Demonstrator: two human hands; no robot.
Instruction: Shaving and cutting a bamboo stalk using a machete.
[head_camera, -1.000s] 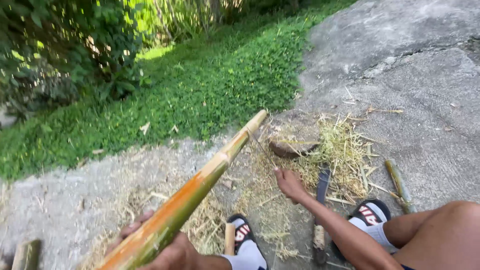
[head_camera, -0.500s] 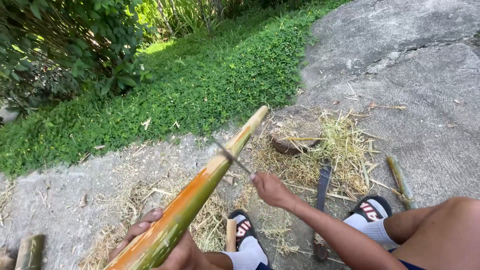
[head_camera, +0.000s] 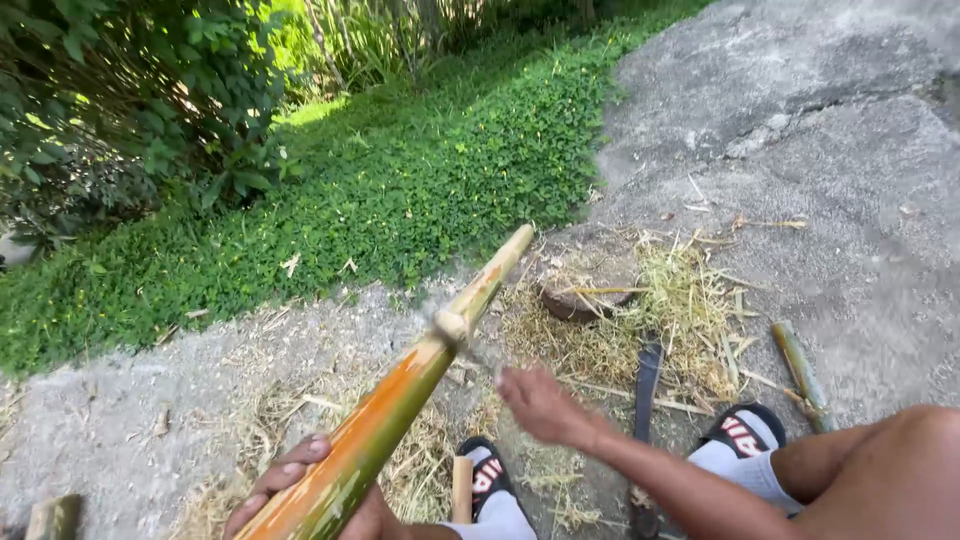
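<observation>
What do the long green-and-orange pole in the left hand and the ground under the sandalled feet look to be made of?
The long green-and-orange pole looks like bamboo: round, smooth, glossy skin, with a pale node ring partway along. It fades from green through orange to yellowish at the tip. The left hand grips its near end. The ground looks like rough grey concrete or stone, matt and cracked, strewn with dry straw-like shavings.

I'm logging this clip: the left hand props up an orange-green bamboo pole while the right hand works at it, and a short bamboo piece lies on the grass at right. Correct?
Not quite. In the head view the short bamboo piece lies on the grey paving, not the grass. The left hand props the bamboo pole; the right hand works at it.
</observation>
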